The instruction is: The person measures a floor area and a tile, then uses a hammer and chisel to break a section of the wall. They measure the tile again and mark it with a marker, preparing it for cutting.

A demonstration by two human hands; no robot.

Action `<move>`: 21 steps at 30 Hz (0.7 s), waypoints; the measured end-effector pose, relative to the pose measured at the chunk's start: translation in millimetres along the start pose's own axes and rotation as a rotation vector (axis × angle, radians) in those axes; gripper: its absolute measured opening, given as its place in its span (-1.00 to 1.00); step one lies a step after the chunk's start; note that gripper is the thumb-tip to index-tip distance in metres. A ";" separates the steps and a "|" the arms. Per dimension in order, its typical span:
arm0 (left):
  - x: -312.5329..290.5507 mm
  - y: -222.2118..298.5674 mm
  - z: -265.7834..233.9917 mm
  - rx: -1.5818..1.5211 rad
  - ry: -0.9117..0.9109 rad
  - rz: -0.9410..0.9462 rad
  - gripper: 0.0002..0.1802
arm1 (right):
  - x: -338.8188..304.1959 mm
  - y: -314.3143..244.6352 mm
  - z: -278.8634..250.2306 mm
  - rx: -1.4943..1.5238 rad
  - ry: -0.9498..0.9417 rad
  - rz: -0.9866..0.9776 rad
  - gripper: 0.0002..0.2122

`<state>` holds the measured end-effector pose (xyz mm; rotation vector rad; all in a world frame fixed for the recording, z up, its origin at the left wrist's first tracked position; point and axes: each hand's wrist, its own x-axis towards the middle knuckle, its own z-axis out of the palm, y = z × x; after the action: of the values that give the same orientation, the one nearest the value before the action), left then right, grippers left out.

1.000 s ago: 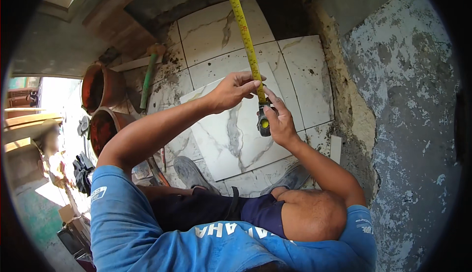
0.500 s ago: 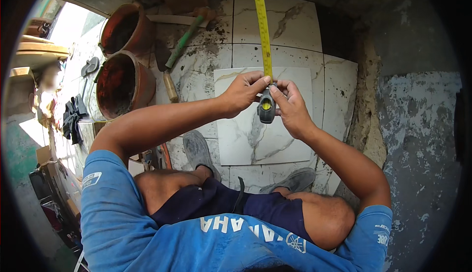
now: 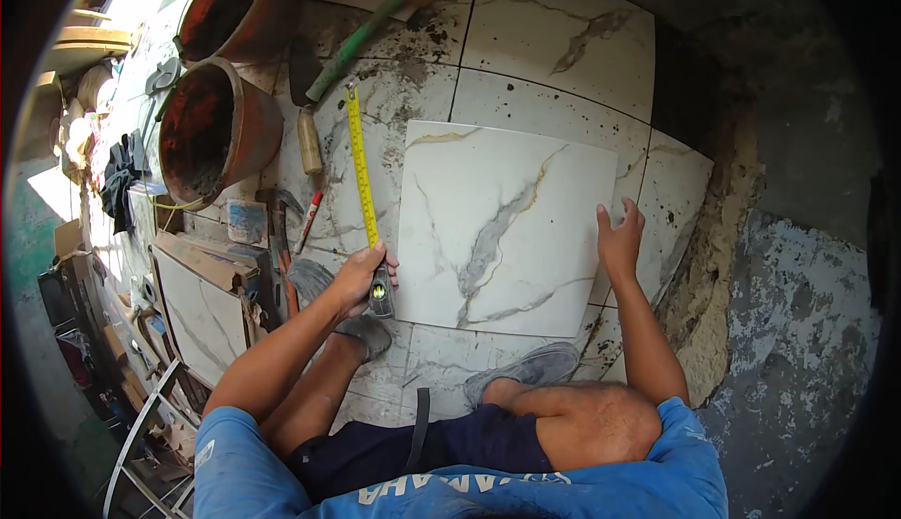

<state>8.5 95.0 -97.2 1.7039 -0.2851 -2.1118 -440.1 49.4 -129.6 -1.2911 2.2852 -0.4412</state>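
Fingers of the left hand [image 3: 361, 280] are closed round the dark case of a tape measure [image 3: 380, 292], from which a yellow steel blade [image 3: 359, 164] is drawn out toward twelve o'clock. The blade is laid flat on the floor just beside the left edge of a loose square white tile with grey and gold marble veining [image 3: 502, 223], apparently so that this edge can be read against it. The case is pinned low, near the tile's seven o'clock corner, which would keep the blade taut and straight.

Fingers of the right hand [image 3: 619, 242] are spread open and pressed against the tile's right edge at about three o'clock; nothing is gripped there, and the tile seems to be steadied so that it does not slide.

The loose tile is rested on already laid marble-look floor tiles [image 3: 563, 36], speckled with mortar. At ten o'clock two rust-stained round buckets [image 3: 221, 129] are stood together. Between them and the blade a wooden-handled trowel [image 3: 305, 115] and a green-handled tool [image 3: 352, 45] are set down, and a red marker [image 3: 311, 219] is left within reach of the left hand. At three to five o'clock a rough grey cement wall [image 3: 798, 312] is seen. Grey shoes [image 3: 526, 369] are planted just below the tile.
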 end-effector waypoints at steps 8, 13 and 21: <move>33.0 -68.8 -15.0 0.246 0.389 0.149 -0.54 | -100.7 73.9 -7.1 0.038 -0.107 0.285 -0.42; 50.0 -37.2 17.4 0.465 0.487 0.349 -0.63 | -133.6 78.7 11.8 0.087 -0.130 0.287 -0.46; 88.8 -10.6 28.3 0.390 0.545 0.258 -0.55 | -136.8 68.2 18.1 0.050 -0.092 0.325 -0.47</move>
<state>-35.8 63.1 -173.4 2.2390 -0.7353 -1.4014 -418.0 200.9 -144.8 -0.8744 2.3324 -0.3149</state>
